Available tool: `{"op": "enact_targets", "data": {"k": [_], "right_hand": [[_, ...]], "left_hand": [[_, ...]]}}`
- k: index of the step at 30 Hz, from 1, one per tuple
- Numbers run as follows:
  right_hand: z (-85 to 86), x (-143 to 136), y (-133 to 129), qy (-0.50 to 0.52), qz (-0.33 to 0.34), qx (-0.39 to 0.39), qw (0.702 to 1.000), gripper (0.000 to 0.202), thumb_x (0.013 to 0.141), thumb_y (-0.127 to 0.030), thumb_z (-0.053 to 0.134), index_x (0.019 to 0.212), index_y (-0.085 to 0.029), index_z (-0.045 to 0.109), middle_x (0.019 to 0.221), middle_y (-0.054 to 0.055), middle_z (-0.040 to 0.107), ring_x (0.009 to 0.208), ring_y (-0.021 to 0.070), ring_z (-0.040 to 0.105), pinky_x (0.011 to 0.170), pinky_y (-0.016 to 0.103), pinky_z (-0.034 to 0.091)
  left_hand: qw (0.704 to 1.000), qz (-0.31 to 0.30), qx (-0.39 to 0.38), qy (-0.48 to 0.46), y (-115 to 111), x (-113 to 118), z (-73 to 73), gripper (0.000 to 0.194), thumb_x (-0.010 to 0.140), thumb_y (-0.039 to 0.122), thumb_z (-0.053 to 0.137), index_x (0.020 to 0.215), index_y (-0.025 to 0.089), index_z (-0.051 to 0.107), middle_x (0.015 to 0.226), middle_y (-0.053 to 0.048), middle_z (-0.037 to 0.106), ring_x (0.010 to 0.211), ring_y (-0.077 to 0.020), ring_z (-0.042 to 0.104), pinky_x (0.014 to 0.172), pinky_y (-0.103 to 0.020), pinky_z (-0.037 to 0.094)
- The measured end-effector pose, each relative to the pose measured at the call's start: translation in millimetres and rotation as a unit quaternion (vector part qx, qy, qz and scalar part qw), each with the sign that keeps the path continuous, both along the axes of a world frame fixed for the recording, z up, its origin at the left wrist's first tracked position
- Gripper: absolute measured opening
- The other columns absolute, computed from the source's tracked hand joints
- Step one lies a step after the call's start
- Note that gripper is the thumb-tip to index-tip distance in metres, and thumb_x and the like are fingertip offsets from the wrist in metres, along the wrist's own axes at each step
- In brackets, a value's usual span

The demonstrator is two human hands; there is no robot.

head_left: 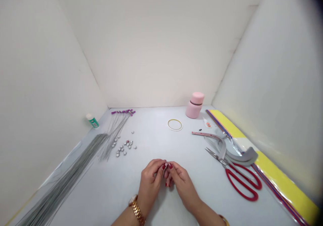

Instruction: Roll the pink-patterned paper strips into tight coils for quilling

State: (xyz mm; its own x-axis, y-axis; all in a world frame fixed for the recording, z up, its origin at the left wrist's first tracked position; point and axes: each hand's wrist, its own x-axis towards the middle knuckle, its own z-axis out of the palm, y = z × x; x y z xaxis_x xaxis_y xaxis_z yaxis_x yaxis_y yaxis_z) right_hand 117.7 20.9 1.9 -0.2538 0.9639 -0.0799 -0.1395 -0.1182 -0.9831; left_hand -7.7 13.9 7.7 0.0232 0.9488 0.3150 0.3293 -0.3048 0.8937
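Note:
My left hand and my right hand meet at the front middle of the table. Between thumbs and fingertips they pinch a small silvery paper star, which the fingers mostly cover. To the left of my hands lies a loose group of small silver stars, one with a red spot. Beyond them, thin wire stems carry purple tips at the back edge. Curled grey paper strips lie to the right, partly under red-handled scissors whose blades point away from me.
A long bundle of grey wires runs along the left side. A green-and-white tube is by the left wall. Tape rolls, a pink flask and a small glue bottle are farther back. Yellow-topped sheets line the right.

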Motion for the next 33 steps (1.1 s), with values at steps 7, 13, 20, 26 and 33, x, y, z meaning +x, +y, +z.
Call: {"op": "enact_targets", "data": {"k": [7,13,20,26,33], "right_hand": [[-2.7,0.2,0.9,-0.015,-0.011,0.007,1.0,0.027,0.085,-0.038,0.044,0.075,-0.015,0.053,0.059,-0.002,0.052,0.046,0.0082,0.046,0.044,0.02,0.034],[-5.1,3.4,0.9,-0.042,-0.02,0.026,0.999,0.027,0.085,-0.038,0.044,0.072,-0.015,0.053,0.06,-0.001,0.053,0.047,0.0087,0.046,0.045,0.021,0.035],[-4.8,4.3,0.7,-0.081,-0.021,0.055,0.995,0.026,0.085,-0.037,0.046,0.072,-0.015,0.054,0.055,-0.002,0.05,0.048,0.0105,0.046,0.048,0.022,0.036],[-4.4,3.8,-0.1,-0.102,-0.017,0.072,0.992,0.025,0.086,-0.036,0.044,0.081,-0.015,0.057,0.054,-0.003,0.049,0.05,0.0115,0.047,0.05,0.023,0.038],[-0.1,1.3,0.4,-0.029,0.009,0.016,0.999,0.032,0.087,-0.04,0.041,0.071,-0.015,0.053,0.058,-0.002,0.051,0.047,0.009,0.048,0.046,0.021,0.037]], "left_hand": [[1.0,-0.001,-0.001,-0.006,-0.2,0.4,0.0,0.02,0.083,0.016,0.047,0.09,0.019,0.065,0.087,-0.007,0.066,0.08,-0.0167,0.06,0.074,-0.027,0.048],[0.999,-0.027,-0.012,-0.018,1.5,-0.8,4.2,0.02,0.083,0.015,0.047,0.087,0.019,0.066,0.083,-0.006,0.067,0.078,-0.0159,0.061,0.072,-0.026,0.048],[0.999,-0.031,-0.011,-0.003,1.9,-2.0,3.3,0.018,0.083,0.015,0.047,0.087,0.018,0.065,0.083,-0.006,0.066,0.078,-0.0155,0.06,0.072,-0.026,0.048],[1.0,-0.019,-0.009,0.008,-1.9,1.0,4.1,0.018,0.082,0.015,0.048,0.089,0.017,0.064,0.089,-0.008,0.065,0.085,-0.0167,0.058,0.078,-0.028,0.046],[0.99,-0.03,-0.072,-0.12,4.6,0.3,-0.7,0.017,0.082,0.024,0.05,0.081,0.016,0.065,0.084,-0.007,0.059,0.068,-0.0151,0.058,0.062,-0.028,0.049]]}}
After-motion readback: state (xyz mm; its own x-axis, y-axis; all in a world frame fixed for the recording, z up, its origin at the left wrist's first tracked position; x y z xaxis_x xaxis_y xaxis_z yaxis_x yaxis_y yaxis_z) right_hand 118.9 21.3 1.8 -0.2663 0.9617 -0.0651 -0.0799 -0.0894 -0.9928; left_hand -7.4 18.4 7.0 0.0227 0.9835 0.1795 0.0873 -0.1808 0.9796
